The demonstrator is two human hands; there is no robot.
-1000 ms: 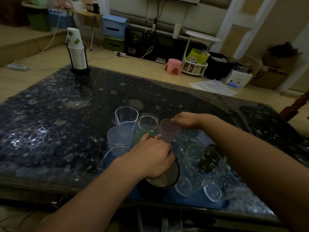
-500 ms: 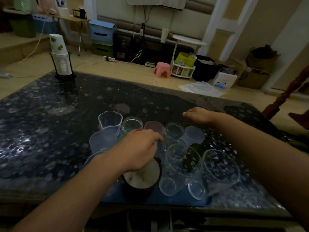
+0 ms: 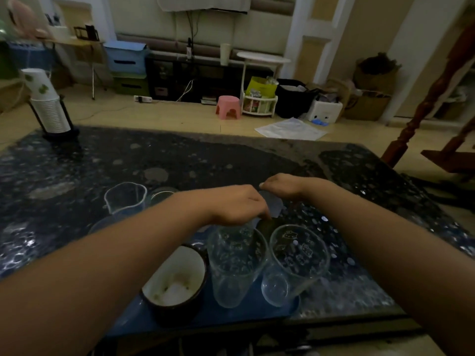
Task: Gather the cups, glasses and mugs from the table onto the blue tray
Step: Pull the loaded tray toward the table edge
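The blue tray (image 3: 231,319) lies at the table's near edge. On it stand a dark mug (image 3: 177,281) with a white inside and two tall clear printed glasses (image 3: 235,263) (image 3: 298,258). Further back are a clear spouted cup (image 3: 124,199) and a glass jar (image 3: 162,194), partly hidden by my left forearm. My left hand (image 3: 239,205) hangs over the tray's far part, fingers curled down behind the left tall glass. My right hand (image 3: 282,186) sits on top of a pale purple cup (image 3: 273,205), gripping it at the rim.
The dark patterned table (image 3: 77,170) stretches out to the left and back. A stack of paper cups (image 3: 48,109) in a black holder stands at its far left corner. A wooden chair (image 3: 421,119) is beside the table's right edge.
My left hand has left the dark mug and moved right and further back, behind the tall glass. My right hand has closed in on the pale purple cup. The view has shifted closer.
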